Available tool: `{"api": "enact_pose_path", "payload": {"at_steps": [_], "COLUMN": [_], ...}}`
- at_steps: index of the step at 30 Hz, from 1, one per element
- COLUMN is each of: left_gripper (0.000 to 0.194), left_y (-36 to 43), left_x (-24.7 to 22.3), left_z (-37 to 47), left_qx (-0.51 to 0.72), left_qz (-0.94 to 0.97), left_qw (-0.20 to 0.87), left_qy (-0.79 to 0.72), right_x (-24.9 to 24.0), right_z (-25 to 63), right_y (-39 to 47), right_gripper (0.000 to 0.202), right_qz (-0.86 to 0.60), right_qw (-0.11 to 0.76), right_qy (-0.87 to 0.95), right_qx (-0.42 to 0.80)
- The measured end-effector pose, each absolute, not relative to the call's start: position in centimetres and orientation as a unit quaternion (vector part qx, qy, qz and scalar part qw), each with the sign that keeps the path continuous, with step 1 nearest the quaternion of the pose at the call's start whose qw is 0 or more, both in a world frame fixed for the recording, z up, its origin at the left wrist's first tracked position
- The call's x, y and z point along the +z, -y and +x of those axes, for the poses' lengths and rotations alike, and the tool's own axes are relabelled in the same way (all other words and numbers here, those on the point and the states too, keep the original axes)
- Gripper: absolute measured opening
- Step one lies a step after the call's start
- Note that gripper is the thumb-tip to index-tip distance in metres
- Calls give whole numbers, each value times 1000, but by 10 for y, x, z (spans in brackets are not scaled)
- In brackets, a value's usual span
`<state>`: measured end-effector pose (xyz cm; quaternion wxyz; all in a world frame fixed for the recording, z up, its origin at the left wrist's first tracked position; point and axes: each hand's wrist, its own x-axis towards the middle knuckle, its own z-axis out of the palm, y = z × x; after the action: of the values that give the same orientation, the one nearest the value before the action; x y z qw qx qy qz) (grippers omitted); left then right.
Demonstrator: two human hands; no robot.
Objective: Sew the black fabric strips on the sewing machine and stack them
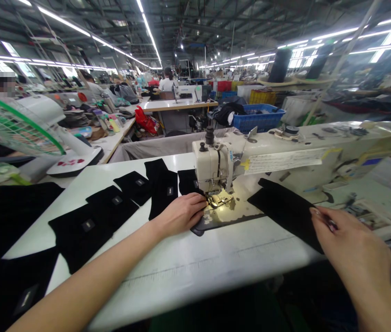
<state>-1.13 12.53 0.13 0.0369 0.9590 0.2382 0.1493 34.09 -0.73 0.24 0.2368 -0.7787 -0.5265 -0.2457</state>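
My left hand is at the presser foot of a sewing machine, fingers bent and pressed together. Its fingertips are by the needle area, and what they pinch, if anything, is hidden. Just behind it lies a black fabric piece with a small label. On the right, my right hand is closed on the near end of a black fabric panel, which lies beside the needle plate. A small shiny item shows between the fingers of that hand, too small to name.
Several labelled black pieces overlap across the left of the white table. A fan stands at the left. Beyond the machine are a blue basket with fabric and another sewing machine. Other people sit farther back.
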Motion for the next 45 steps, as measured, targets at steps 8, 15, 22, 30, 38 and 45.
{"api": "enact_pose_path", "payload": {"at_steps": [8,15,22,30,38,45], "left_gripper": [31,31,31,30,37,38], "left_y": [-126,-127,-126,-127,-126,-119], "left_x": [3,1,0,-5,-14,-12], "left_z": [-11,-11,-13,-15,-21,-50], "left_qx": [146,153,173,180,152,138], "left_qz": [960,957,949,945,921,919], "left_qw": [39,50,66,73,100,92], "left_qy": [-237,-241,-256,-264,-345,-358], "right_x": [5,1,18,25,23,-18], "right_z": [344,351,342,318,285,228], "right_y": [5,10,11,20,28,43], "right_gripper": [37,44,44,51,29,28], "right_qz": [-781,-785,-705,-648,-596,-493], "right_qw": [230,224,289,292,342,312], "right_qy": [525,509,557,617,653,805], "right_qx": [-247,-274,-331,-338,-318,-103]}}
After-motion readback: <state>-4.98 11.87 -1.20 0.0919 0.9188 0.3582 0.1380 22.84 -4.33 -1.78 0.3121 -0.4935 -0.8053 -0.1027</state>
